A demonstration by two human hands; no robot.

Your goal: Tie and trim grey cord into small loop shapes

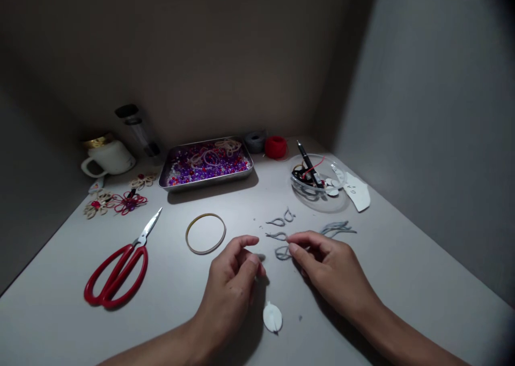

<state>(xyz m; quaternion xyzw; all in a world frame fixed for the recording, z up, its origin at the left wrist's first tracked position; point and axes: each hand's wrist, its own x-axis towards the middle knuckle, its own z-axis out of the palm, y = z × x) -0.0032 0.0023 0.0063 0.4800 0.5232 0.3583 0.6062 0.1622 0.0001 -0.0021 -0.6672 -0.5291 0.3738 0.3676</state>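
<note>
One bangle (204, 252), grey loops (282, 254) nearby; left fingers (244, 241) parted, empty; right fingers (302, 256) narrowed, hold unclear.

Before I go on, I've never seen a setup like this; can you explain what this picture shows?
There is no machine here: these are a person's two bare hands. The single picture comes from a camera worn on the head, looking forward and down at a pale table.

The left hand is partly curled, with nothing visible in it. The right hand has its thumb and forefinger at some small grey cord loops; I can't tell whether they pinch one.

Nearer the camera lies a white disc. To the left are a thin ring and red-handled scissors. Behind stands a metal tray of beads.
</note>
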